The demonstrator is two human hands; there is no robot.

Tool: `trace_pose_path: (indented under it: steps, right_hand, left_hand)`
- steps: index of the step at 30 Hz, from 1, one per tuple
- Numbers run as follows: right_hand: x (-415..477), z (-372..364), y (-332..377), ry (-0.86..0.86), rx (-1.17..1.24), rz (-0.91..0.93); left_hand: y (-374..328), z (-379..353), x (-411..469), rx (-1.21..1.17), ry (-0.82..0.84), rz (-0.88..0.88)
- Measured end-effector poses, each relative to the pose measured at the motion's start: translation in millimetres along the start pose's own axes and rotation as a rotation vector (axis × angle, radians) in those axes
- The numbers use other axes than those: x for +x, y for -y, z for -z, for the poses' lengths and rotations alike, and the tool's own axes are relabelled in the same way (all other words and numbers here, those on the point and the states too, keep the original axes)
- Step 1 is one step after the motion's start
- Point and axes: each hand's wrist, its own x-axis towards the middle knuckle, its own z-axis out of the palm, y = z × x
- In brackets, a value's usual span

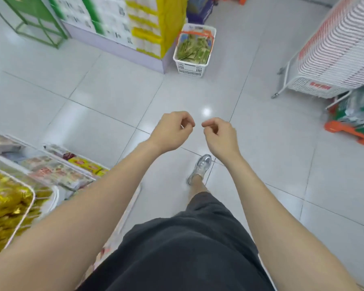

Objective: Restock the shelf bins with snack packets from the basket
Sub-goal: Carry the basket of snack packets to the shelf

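both hands empty rn: left hand (170, 131) and right hand (220, 136) held out in front, fingers loosely curled in, nothing gripped. basket (191, 69) sits on the floor (114, 91) ahead, well apart from me, snug against the corner of the display (114, 22). it's about half full of green packets (192, 50), orange handles (212, 42) folded up across the top. bins (29, 192) are at my lower left: gold sweets in the near one, red/yellow packs further back. can't tell which bin takes the green ones, no match visible from here

step as i read it: go to the basket for a load. imo do it like this:
- walk right up, crouch, don't lean from a distance
- spread the fingers before reaching in, go between the handles
- scoop a flat stack w/ both hands, packets look thin and slippery, so squeeze from the sides
- moderate load, overfilling = drops on the way back
- or carry the whole basket over by the handles, fewer trips

shoe (201, 168) is mid-stride, frame's blurry at the edges
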Motion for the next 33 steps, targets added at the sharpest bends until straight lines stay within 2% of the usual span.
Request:
trace_pose_path:
  steps: [5,13,23,33]
  right_hand:
    - [162.2,15.0,32.4,-0.028,0.052,0.037]
    - [392.3,43.6,100.1,0.024,-0.019,0.060]
    - [676.3,6.4,150.2,0.043,-0.125,0.095]
    - [922.8,-0.7,159.8,0.234,-0.354,0.150]
  left_hand:
    - [-11.8,31.8,169.3,0.068,-0.006,-0.052]
    - [-29.0,91.6,396.4,0.064,-0.060,-0.030]
    - [19.6,164.8,663.3,0.047,-0.103,-0.028]
    - [34.4,213.4,876.9,0.072,-0.061,0.033]
